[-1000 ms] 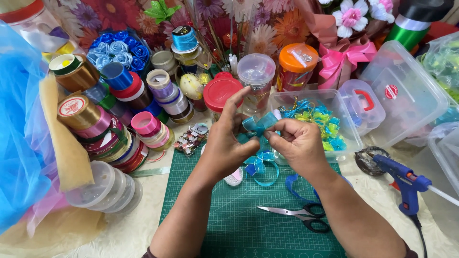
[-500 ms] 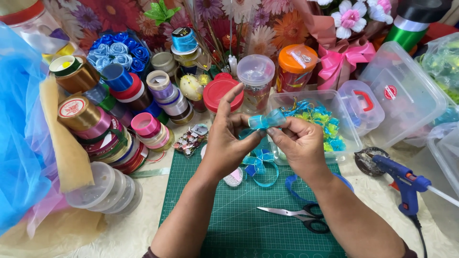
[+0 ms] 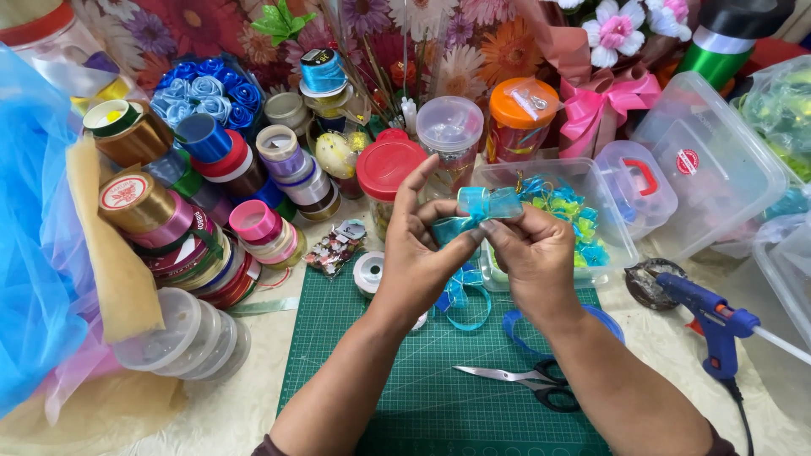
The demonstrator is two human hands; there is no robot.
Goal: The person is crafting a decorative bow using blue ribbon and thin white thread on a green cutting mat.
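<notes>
Both hands meet above the green mat [image 3: 439, 397], raised clear of the bench so the ribbon can be worked in the air. The left hand [image 3: 418, 253] pinches the teal bow [image 3: 481, 207] at its waist between thumb and fingers, index finger pointing up out of the way; that pinch keeps the folded loops from springing apart. The right hand [image 3: 530, 253] closes on the bow from the other side, its fingertips at the loop, pulling or shaping it (just which the view does not settle). So the bow sits between the two hands, above the mat's far edge and in front of the clear tub [image 3: 617, 245], which holds more small bows in blue, green and yellow.

A tail of the same ribbon [image 3: 460, 304] hangs down from the bow and curls on the mat below. The scissors [image 3: 528, 382] lie shut on the mat just beside the right forearm, within easy reach, and the blue glue gun [image 3: 714, 325] rests off the mat to the right, nozzle over a small dish [image 3: 649, 283], presumably to catch drips. Ribbon spools [image 3: 211, 211] stack at the left, well apart from the hands, leaving the mat as working room.
</notes>
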